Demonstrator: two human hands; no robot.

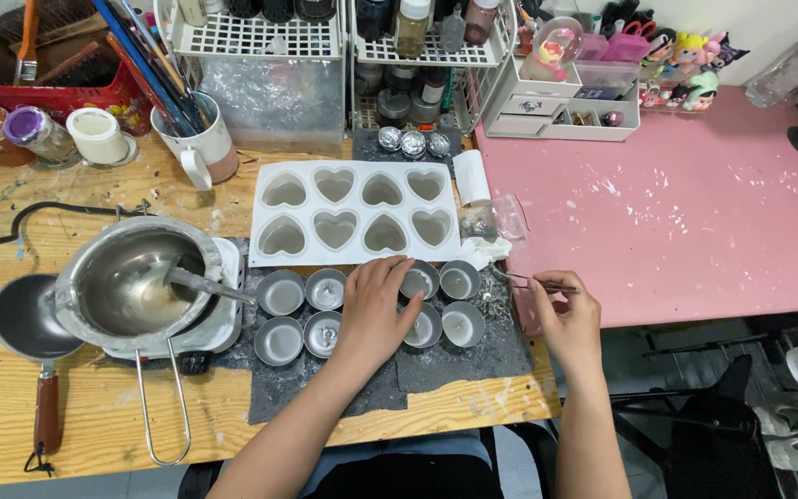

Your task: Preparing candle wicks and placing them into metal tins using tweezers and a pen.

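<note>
My left hand (376, 310) lies over the middle of a group of small round metal cups (281, 293) set in two rows on a dark mat (454, 365), its fingers touching the cups near the centre. Off to the right, over the table's edge, my right hand (567, 319) pinches thin metal tweezers (533, 280) that point left toward the cups. Just behind the cups sits a white silicone mould (353, 214) with several heart-shaped cavities.
At left, a steel melting pot (131, 282) with a spoon sits on a small white hotplate (223, 323), next to a dark pan (25, 319). A mug of brushes (198, 139), jars, white wire racks (251, 37) and a drawer unit (565, 106) line the back. A pink table (695, 212) is on the right.
</note>
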